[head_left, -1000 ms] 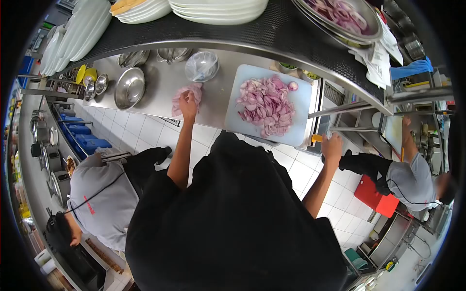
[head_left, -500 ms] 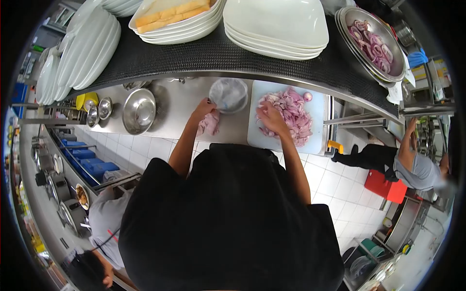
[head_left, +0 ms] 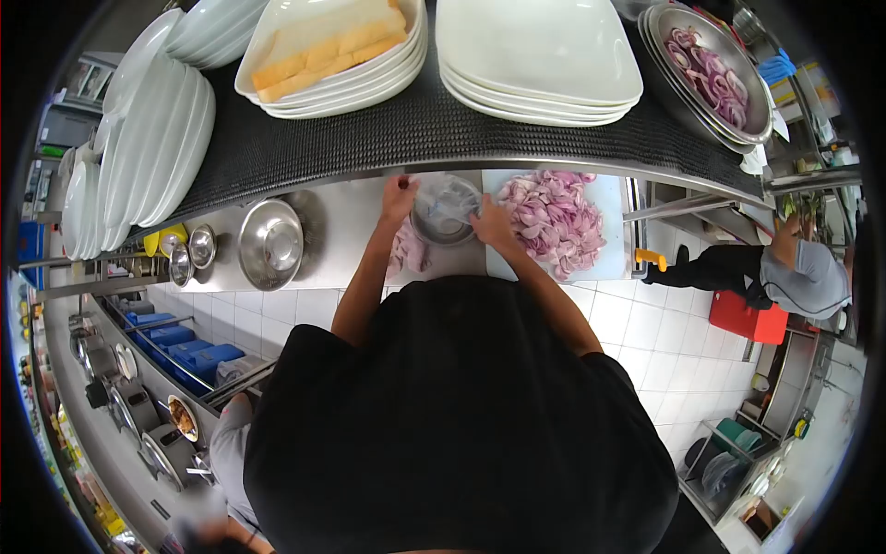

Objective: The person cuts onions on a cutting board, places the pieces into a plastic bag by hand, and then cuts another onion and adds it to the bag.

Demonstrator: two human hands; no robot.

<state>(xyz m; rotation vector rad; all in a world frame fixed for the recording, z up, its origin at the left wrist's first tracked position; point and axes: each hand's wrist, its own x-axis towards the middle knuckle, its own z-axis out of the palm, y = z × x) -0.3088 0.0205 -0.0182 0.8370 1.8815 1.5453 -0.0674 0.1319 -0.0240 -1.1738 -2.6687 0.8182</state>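
Note:
Both my hands are at a metal bowl (head_left: 445, 233) with clear plastic in it, on the steel counter. My left hand (head_left: 400, 196) is closed at the bowl's left side, on the edge of the clear plastic (head_left: 445, 201). On the right side my right hand (head_left: 490, 222) pinches the same plastic. A pinkish cloth-like thing (head_left: 406, 249) lies below my left hand. Sliced red onions (head_left: 556, 222) are heaped on a pale blue cutting board (head_left: 611, 205) beside my right hand.
An overhead shelf (head_left: 323, 152) bears stacked white plates (head_left: 540, 46), bread (head_left: 328, 55) and a bowl of sliced onions (head_left: 706, 78). More metal bowls (head_left: 270, 244) stand left. A co-worker (head_left: 803, 277) is at the right; another (head_left: 231, 452) is at the lower left.
My right hand has left the onion heap and moved left to the plastic at the bowl. My left hand has risen slightly. The view has shifted, and the plastic is now stretched between my hands.

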